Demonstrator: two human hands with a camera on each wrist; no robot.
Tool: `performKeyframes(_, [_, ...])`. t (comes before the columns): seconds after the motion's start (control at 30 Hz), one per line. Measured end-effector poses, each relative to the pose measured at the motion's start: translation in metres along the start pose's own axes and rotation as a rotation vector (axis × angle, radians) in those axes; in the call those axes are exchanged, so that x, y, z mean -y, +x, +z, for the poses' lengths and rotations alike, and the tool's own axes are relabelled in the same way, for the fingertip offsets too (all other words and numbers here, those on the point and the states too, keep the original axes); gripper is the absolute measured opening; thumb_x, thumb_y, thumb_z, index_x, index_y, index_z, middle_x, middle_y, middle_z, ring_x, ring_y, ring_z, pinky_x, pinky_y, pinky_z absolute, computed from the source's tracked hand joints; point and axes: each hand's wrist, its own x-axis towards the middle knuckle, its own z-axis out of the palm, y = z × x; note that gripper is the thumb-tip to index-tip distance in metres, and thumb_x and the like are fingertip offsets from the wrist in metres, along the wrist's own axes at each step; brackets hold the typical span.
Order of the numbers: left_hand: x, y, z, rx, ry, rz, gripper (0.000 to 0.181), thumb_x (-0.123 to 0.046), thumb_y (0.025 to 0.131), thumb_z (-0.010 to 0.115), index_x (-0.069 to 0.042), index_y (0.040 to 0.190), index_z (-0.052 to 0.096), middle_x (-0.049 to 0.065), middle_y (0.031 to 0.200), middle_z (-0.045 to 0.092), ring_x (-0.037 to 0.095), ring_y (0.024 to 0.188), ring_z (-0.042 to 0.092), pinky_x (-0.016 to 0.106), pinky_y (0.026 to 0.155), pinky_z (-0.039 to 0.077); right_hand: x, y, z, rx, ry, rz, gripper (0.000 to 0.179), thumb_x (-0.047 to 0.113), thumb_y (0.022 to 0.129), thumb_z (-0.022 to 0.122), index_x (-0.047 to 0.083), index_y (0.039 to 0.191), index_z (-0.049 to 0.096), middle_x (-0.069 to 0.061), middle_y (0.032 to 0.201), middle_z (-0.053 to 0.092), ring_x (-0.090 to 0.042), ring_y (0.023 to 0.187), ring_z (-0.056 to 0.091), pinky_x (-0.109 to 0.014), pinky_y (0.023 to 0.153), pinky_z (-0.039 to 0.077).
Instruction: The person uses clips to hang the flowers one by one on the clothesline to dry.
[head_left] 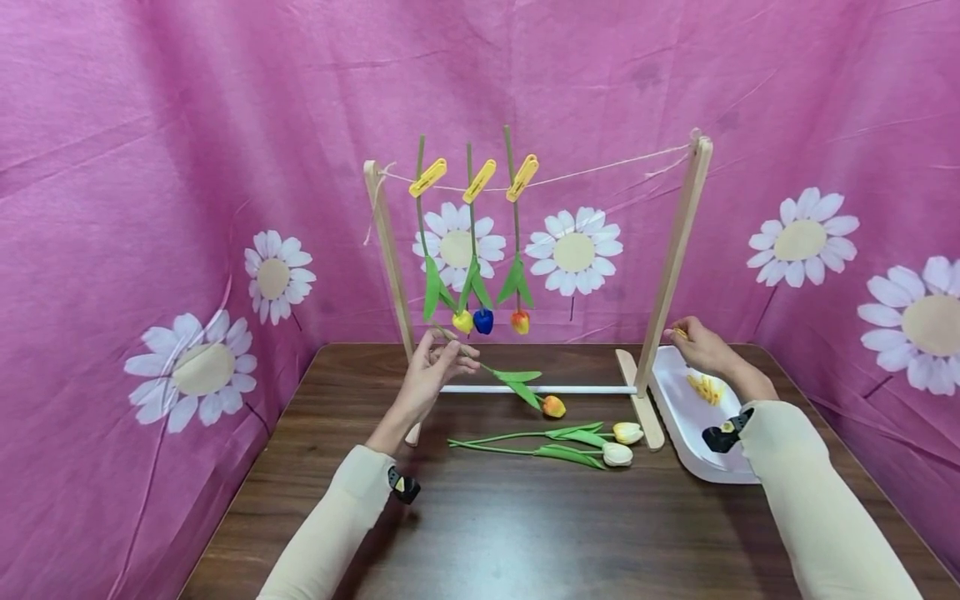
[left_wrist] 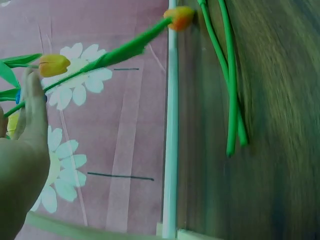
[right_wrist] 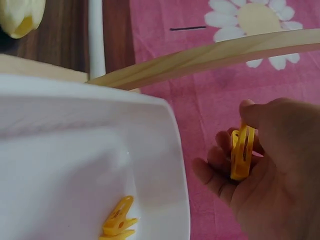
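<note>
My left hand (head_left: 437, 369) pinches the stem of an orange tulip (head_left: 553, 407), whose bloom hangs down to the right over the white crossbar (head_left: 570, 389). Above that hand, several yellow clothespins (head_left: 428, 178) hold tulips head down on a string: a yellow one (head_left: 462, 322), a blue one (head_left: 483, 322) and a red-orange one (head_left: 521, 322). My right hand (head_left: 699, 344) holds a yellow clothespin (right_wrist: 242, 152) between thumb and fingers, just past the far end of the white tray (head_left: 693, 450). More yellow clothespins (head_left: 705, 389) lie in the tray.
Two pale tulips (head_left: 617, 454) lie on the brown table (head_left: 495, 525) in front of the stand. Its wooden posts (head_left: 678, 250) rise at left and right, with the string (head_left: 607, 167) tied between them. A pink cloth with printed daisies hangs behind.
</note>
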Motion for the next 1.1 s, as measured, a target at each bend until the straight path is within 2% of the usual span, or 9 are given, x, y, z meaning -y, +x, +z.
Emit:
performKeyframes(0.1, [0.001,0.002,0.003,-0.042,0.023,0.009,0.025,-0.006,0.109,0.059,0.013,0.125,0.053,0.012,0.108,0.079,0.017,0.088,0.076,0.036,0.090,0.066,0.004,0.000,-0.004,-0.031,0.002,-0.030,0.043,0.022,0.115,0.047,-0.018,0.132,0.046,-0.028,0.100,0.065,-0.023,0.078,0.064,-0.028,0.064,0.052])
performKeyframes(0.2, [-0.001,0.003,0.006,-0.024,0.079,0.020,0.026,-0.009,0.110,0.058,0.014,0.124,0.058,0.018,0.113,0.079,0.017,0.091,0.078,0.047,0.091,0.065,0.011,-0.001,-0.009,-0.061,0.013,-0.054,0.039,0.018,0.113,0.053,-0.016,0.132,0.052,-0.030,0.100,0.070,-0.028,0.081,0.071,-0.024,0.063,0.055])
performKeyframes(0.3, [-0.003,0.005,0.010,0.025,0.133,0.030,0.026,-0.015,0.114,0.052,0.006,0.126,0.058,0.027,0.119,0.076,0.020,0.095,0.081,0.060,0.092,0.062,0.019,-0.002,-0.015,-0.117,-0.005,-0.089,0.038,0.016,0.111,0.058,-0.015,0.132,0.057,-0.036,0.111,0.072,-0.044,0.094,0.074,-0.023,0.068,0.056])
performKeyframes(0.43, [-0.006,0.006,0.017,0.037,0.177,0.026,0.021,-0.013,0.111,0.058,0.004,0.123,0.062,0.035,0.118,0.072,0.020,0.093,0.080,0.064,0.094,0.060,0.029,-0.002,-0.023,-0.222,-0.064,-0.140,0.035,0.016,0.107,0.065,-0.011,0.129,0.064,-0.034,0.114,0.072,-0.047,0.102,0.071,-0.024,0.074,0.051])
performKeyframes(0.57, [-0.011,0.007,0.027,-0.008,0.198,0.012,0.023,-0.009,0.105,0.067,0.010,0.118,0.067,0.034,0.116,0.073,0.023,0.093,0.077,0.056,0.096,0.062,0.041,-0.004,-0.033,-0.317,-0.067,-0.170,0.034,0.014,0.103,0.070,-0.009,0.128,0.068,-0.029,0.104,0.072,-0.017,0.083,0.066,-0.017,0.067,0.047])
performKeyframes(0.73, [-0.022,0.010,0.038,-0.048,0.269,0.040,0.023,-0.016,0.105,0.069,0.000,0.120,0.074,0.019,0.111,0.079,0.027,0.100,0.076,0.030,0.090,0.064,0.065,-0.015,-0.052,-0.421,0.016,-0.142,0.041,0.023,0.104,0.071,-0.006,0.132,0.067,-0.031,0.108,0.074,0.019,0.076,0.049,-0.005,0.066,0.040])
performKeyframes(0.83, [-0.031,0.013,0.046,-0.052,0.299,0.084,0.022,-0.017,0.105,0.070,-0.004,0.121,0.076,0.017,0.109,0.080,0.017,0.102,0.076,0.024,0.090,0.062,0.081,-0.022,-0.066,-0.498,0.086,-0.125,0.045,0.028,0.103,0.073,-0.004,0.134,0.067,0.002,0.097,0.079,0.024,0.076,0.048,-0.002,0.069,0.041])
performKeyframes(0.97, [-0.043,0.017,0.059,-0.055,0.293,0.136,0.024,-0.013,0.104,0.070,0.003,0.121,0.075,0.014,0.108,0.081,0.020,0.103,0.076,0.031,0.096,0.063,0.105,-0.032,-0.080,-0.616,0.202,-0.154,0.041,0.022,0.101,0.076,-0.004,0.131,0.068,0.043,0.085,0.056,0.022,0.079,0.054,0.000,0.072,0.043])
performKeyframes(1.1, [-0.054,0.024,0.070,-0.043,0.274,0.189,0.026,-0.008,0.104,0.068,0.010,0.123,0.071,0.021,0.109,0.079,0.013,0.100,0.076,0.045,0.098,0.063,0.131,-0.040,-0.088,-0.716,0.311,-0.231,0.032,0.011,0.096,0.081,-0.001,0.124,0.074,0.037,0.088,0.063,0.016,0.080,0.062,-0.001,0.073,0.048])
